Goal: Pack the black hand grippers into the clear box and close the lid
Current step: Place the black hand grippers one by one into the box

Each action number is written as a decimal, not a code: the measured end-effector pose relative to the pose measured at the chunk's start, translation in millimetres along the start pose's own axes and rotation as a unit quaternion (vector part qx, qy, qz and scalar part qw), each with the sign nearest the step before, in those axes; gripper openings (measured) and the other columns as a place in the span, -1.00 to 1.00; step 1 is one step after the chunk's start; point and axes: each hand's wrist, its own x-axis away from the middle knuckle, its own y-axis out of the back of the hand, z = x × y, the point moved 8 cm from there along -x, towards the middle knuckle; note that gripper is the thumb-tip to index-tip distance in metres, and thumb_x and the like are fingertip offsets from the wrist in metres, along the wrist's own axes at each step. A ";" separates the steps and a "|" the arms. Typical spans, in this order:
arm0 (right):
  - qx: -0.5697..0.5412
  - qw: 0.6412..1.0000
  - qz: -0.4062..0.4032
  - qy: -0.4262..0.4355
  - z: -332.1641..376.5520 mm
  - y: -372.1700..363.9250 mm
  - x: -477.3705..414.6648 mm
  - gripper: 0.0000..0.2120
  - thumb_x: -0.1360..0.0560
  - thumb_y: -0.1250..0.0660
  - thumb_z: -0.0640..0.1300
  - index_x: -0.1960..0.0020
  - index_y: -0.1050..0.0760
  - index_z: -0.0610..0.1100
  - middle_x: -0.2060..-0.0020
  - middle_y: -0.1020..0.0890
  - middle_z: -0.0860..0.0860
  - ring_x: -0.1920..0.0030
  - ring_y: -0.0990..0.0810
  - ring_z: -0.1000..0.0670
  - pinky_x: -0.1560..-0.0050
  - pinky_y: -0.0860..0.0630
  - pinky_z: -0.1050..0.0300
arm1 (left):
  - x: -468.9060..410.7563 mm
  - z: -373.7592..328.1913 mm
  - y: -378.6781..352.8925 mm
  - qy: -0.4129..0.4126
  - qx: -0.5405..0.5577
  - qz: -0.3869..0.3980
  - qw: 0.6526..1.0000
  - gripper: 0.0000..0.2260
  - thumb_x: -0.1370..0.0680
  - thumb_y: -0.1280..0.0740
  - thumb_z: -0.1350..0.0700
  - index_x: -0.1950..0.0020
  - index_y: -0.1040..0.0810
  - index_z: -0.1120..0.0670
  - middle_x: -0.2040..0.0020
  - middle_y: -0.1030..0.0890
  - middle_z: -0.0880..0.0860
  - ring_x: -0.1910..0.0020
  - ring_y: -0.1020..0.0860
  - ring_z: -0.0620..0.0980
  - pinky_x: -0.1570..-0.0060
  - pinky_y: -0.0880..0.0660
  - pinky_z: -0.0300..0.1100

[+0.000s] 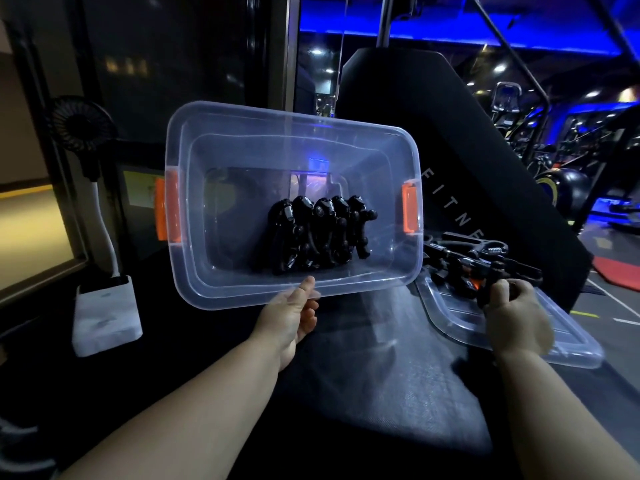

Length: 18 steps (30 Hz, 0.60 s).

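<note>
The clear box [221, 140] with orange latches is tilted up toward me, its opening facing the camera. My left hand [294, 315] grips its near rim, thumb on top. Several black hand grippers [318, 233] lie bunched at the bottom of the box. To the right, more black hand grippers [467, 258] are piled on the far end of the clear lid [540, 337], which lies flat on the dark surface. My right hand [512, 310] pinches one hand gripper [485, 289] at the pile's near edge.
A white stand [104, 317] with a small black fan [83, 123] sits at the left. A black padded bench back [467, 161] rises behind the box. Gym machines stand far right under blue light. Dark padded surface [381, 375] lies under my arms.
</note>
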 end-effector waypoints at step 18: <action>-0.059 0.991 0.010 0.124 70.6 22.6 45.3 -0.71 -0.48 -0.29 0.23 0.20 -0.55 0.03 0.42 -0.58 0.06 0.27 -0.54 -0.09 0.33 -0.31 0.10 | 0.3 -1.3 -1.2 -0.006 0.006 0.008 1.000 -0.72 -0.47 -0.40 -0.09 0.13 -0.60 0.14 0.31 -0.52 -0.01 0.42 -0.46 -0.18 0.37 -0.52 -0.33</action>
